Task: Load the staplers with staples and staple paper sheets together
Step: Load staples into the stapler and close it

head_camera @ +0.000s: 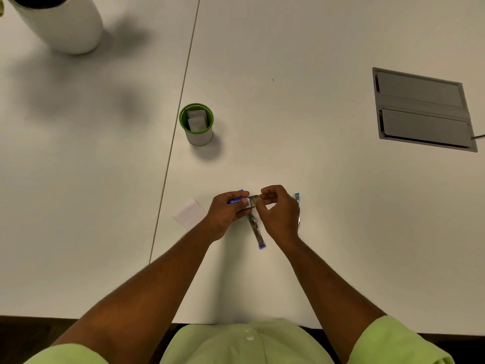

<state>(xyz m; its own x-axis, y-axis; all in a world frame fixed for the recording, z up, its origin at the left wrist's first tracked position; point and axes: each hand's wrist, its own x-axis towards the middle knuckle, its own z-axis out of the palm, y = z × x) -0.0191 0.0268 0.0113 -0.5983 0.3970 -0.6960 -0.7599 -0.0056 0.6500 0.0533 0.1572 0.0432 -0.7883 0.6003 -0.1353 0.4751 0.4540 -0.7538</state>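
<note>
Gripping a blue staple box (237, 200) in the left hand (225, 215), a person pinches a staple strip (253, 199) with the right hand (279, 211); an opened stapler (256, 232) lies beneath, running toward 5 o'clock, nearer the right hand.

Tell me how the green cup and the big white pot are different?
The green-rimmed cup is much smaller than the white pot. The cup has a green rim and green inside; the pot is white all over with a dark inside. The cup stands in full view near the table seam and holds white paper pieces; the pot is cut off at the top left corner, so what is in it cannot be seen. Both are round, have white outsides and stand upright on the table.
</note>
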